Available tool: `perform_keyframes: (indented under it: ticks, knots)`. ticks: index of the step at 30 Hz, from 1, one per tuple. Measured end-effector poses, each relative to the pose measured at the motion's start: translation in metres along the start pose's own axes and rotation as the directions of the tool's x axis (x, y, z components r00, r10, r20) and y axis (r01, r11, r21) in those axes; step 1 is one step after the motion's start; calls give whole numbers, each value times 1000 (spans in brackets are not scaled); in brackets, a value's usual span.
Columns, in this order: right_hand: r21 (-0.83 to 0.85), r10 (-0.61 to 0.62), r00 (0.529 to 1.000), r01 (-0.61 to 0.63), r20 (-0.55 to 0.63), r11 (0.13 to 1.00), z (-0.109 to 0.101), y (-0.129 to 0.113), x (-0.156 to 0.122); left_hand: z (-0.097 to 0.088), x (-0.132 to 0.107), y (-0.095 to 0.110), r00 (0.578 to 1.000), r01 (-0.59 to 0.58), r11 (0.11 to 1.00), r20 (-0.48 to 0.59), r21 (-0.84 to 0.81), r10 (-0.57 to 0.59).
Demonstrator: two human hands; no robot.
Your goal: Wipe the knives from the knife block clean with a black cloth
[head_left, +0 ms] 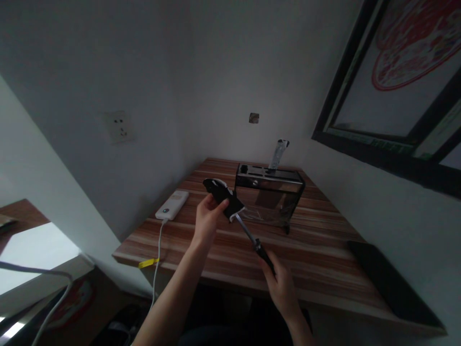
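Observation:
My right hand [283, 286] is closed round the black handle of a sharpening steel [247, 228], its metal rod slanting up to the left. My left hand [209, 216] pinches a dark sleeve [221, 194] with whitish edges, thumb on top. The rod's far end runs up to the sleeve's lower edge; whether it goes inside cannot be made out. Just behind both hands stands a knife block [268, 197] with slots along its top and a see-through front. A shiny, plastic-wrapped piece [278, 154] sticks up out of one of the slots.
On the wooden table [201, 259] a white power bank [172, 204] lies at the left, its white cable [158, 254] with a yellow tag [148, 263] hanging over the front edge. A flat dark object [392, 281] lies at the right edge. Walls close off the back and sides.

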State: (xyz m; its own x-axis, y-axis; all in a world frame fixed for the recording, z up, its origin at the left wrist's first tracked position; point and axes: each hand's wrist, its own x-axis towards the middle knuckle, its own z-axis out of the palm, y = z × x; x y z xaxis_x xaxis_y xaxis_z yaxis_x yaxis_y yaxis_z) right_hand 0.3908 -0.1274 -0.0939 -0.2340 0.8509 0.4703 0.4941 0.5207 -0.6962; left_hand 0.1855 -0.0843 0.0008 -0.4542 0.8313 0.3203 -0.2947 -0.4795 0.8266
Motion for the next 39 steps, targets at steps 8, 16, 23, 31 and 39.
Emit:
perform_keyframes:
  ticks: [8, 16, 23, 31, 39]
  knots:
    - [-21, -8, 1000, 9, 24, 1000, 0, -3, 0, -14, 31, 16, 999, -20, 991, -52, -136, 13]
    - [-18, -18, 999, 19, 41, 1000, -3, -4, -2, -31, 57, 33, 970, -190, 972, -182, -140, 163]
    - [-21, -27, 999, 27, 30, 999, -2, -1, -2, -54, 78, 58, 915, -354, 928, -247, -115, 319]
    - [42, 14, 1000, -15, 7, 999, -3, -1, -2, -61, 64, 29, 981, -119, 993, -157, -19, 115]
    - [185, 140, 984, -118, -109, 976, 0, 11, -3, -55, 3, -11, 922, 371, 918, 176, -143, -346]
